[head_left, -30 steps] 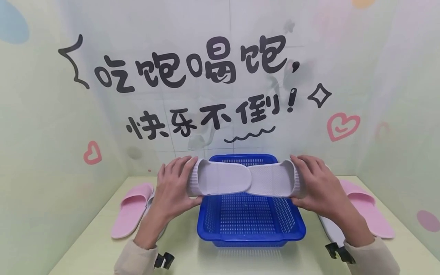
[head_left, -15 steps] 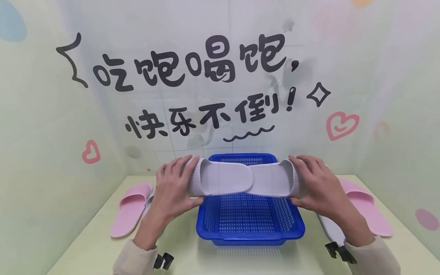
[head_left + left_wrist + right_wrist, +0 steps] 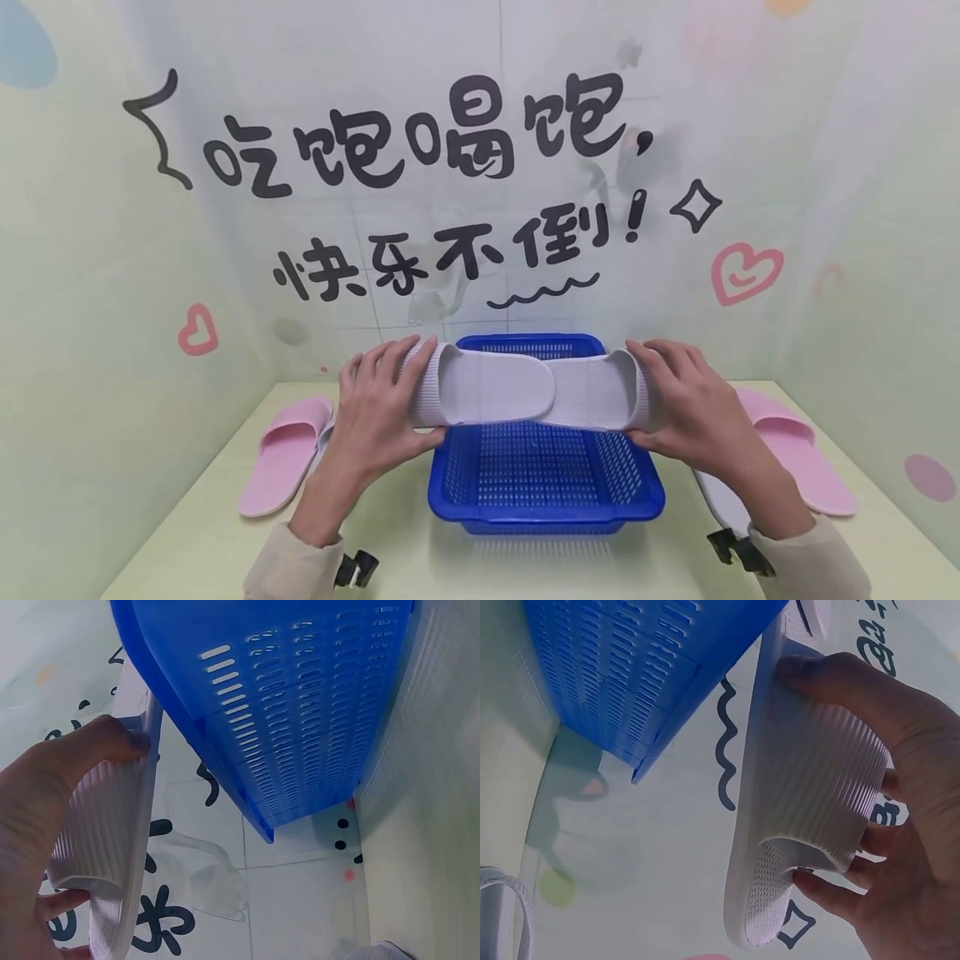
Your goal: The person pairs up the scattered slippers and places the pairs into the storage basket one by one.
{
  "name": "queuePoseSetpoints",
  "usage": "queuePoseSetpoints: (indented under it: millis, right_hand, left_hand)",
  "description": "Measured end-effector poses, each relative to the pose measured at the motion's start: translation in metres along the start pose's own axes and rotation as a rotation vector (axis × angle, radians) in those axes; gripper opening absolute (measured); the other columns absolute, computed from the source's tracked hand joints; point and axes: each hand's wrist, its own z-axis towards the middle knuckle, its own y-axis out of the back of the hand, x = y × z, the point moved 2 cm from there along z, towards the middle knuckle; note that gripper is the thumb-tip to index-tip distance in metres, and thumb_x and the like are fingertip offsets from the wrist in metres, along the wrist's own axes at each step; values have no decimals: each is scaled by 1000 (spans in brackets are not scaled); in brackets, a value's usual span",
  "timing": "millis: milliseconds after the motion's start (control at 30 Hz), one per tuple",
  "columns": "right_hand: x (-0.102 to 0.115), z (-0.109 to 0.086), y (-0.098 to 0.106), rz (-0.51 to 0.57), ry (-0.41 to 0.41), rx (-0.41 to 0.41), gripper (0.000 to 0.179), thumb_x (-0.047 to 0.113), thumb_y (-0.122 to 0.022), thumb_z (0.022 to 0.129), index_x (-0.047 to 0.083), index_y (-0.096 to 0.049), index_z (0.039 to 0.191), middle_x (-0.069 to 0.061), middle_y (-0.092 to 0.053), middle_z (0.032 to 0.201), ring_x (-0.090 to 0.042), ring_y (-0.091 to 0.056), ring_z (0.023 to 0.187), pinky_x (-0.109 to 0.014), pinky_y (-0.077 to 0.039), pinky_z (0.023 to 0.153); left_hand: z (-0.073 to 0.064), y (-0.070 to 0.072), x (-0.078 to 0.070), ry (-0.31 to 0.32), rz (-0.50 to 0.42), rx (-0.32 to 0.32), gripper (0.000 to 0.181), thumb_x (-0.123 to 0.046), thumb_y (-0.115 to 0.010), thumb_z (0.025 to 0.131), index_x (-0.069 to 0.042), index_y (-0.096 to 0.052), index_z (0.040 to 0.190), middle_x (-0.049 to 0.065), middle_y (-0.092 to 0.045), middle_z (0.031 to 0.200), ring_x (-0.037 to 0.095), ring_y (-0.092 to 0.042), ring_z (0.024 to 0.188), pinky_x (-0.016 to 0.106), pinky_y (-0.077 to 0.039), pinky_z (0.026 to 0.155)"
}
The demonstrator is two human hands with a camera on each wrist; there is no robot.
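Note:
Two pale grey-white slippers with ribbed straps are held level above the blue plastic basket [image 3: 547,515] in the head view. My left hand [image 3: 375,412] grips the left slipper [image 3: 487,387] around its strap, fingers on top and thumb below. Around the strap of the right slipper [image 3: 588,392], my right hand [image 3: 693,408] has the same kind of grip. The heel of the left slipper overlaps the right one's heel in front. Both wrist views show a thumb pressed along the ribbed strap [image 3: 97,825] and strap [image 3: 810,765]. The slippers' toe ends are hidden by the hands.
A pink slipper [image 3: 288,458] lies on the table [image 3: 397,558] at left, with a pale slipper partly hidden beside it. At right lie another pink slipper [image 3: 798,458] and a pale slipper [image 3: 722,500], partly behind my forearm. A printed wall [image 3: 480,50] stands behind.
My hands have drawn very slightly closer together, so the slipper heels overlap a little more. Both grips and the basket stay as they were.

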Motion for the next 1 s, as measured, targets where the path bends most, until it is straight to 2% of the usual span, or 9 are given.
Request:
queuePoseSetpoints:
  millis: [333,800,1000]
  right_hand:
    - [2,1,0,-12,-11,-2,109,39,-101,51,12,-53,145,-19,-59,135,-40,-54,121,-56,-62,73]
    - [6,2,2,-33,8,-15,106,42,-99,52,13,-55,143,-18,-60,132,-39,-56,118,-54,-62,74]
    - [6,3,2,-40,1,-19,108,47,-99,52,12,-55,144,-18,-60,132,-40,-56,118,-55,-62,74]
  left_hand:
    - [0,0,-3,0,11,3,115,-54,-93,54,-22,-46,154,13,-53,148,39,-50,131,67,-39,104]
    - [2,1,-6,-16,0,2,116,-50,-98,51,-24,-48,153,12,-53,149,40,-50,132,68,-37,106]
    - [1,1,-8,-21,7,-4,116,-52,-95,52,-23,-47,154,12,-53,148,40,-51,131,68,-38,104]
